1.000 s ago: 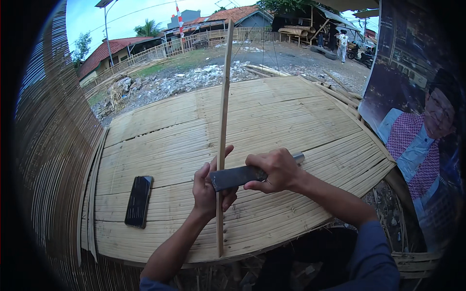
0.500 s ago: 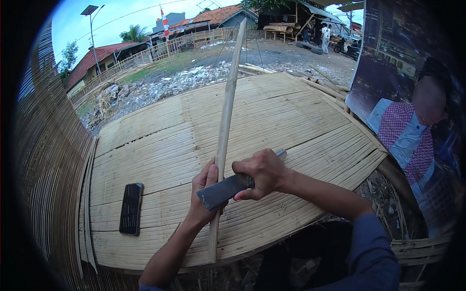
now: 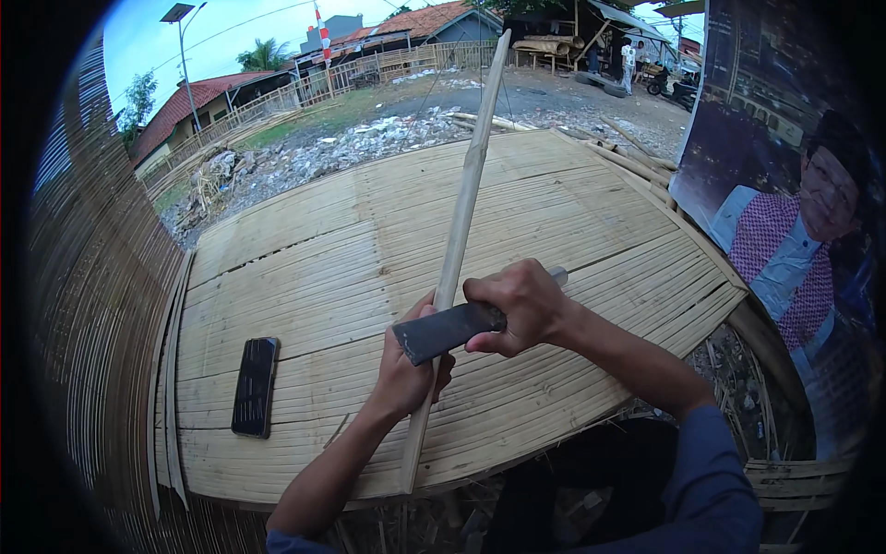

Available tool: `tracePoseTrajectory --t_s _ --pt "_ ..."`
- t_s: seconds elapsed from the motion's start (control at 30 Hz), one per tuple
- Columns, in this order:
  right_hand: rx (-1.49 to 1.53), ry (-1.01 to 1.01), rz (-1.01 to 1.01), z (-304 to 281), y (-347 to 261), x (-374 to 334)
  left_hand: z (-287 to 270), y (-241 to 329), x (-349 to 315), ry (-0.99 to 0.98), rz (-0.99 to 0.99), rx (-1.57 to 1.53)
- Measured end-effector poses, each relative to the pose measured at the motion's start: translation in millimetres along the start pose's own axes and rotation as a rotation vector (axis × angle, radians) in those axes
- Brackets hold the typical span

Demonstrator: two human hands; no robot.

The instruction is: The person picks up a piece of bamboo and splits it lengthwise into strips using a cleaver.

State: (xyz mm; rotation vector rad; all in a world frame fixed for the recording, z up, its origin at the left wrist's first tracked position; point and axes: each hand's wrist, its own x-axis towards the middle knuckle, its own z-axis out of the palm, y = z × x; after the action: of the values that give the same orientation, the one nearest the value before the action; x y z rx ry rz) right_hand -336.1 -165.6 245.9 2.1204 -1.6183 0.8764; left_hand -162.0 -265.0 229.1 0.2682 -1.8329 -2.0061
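A black phone [image 3: 255, 388] lies on the slatted surface [image 3: 305, 277], left of your hands. Your right hand [image 3: 520, 309], fingers clenched, holds a dark blade [image 3: 448, 333] across the pale, knotted bamboo strip [image 3: 465, 208], which slants over the surface inside the curled fingers of your left hand [image 3: 403, 379].

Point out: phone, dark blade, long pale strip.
Phone [image 3: 256, 388]: head view, middle of its dark upper face.
Dark blade [image 3: 448, 333]: head view, middle of its flat side.
Long pale strip [image 3: 462, 217]: head view, on its length beyond the blade.
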Motion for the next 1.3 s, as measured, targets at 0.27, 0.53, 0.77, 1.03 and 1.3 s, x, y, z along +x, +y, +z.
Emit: tracePoseTrajectory --t_s 0.27,0.53,0.77,1.03,1.3 --pt "-0.015 -0.123 -0.004 8.8 -9.2 -1.9 -2.3 -2.7 1.6 0.034 0.065 0.064" --pt "-0.127 -0.090 0.078 9.8 -7.3 2.3 -3.1 -2.7 5.7 0.113 0.080 0.139" --pt "-0.230 0.076 0.265 -20.2 36.1 1.3 1.0 -5.7 5.9 0.091 0.001 0.009" --pt "-0.068 -0.027 0.177 -2.6 6.3 -1.0 -4.2 -8.5 2.6 0.097 0.004 -0.010" --pt "-0.099 -0.059 0.251 4.0 14.3 5.9 -5.7 -4.6 8.3 0.151 0.007 0.003"
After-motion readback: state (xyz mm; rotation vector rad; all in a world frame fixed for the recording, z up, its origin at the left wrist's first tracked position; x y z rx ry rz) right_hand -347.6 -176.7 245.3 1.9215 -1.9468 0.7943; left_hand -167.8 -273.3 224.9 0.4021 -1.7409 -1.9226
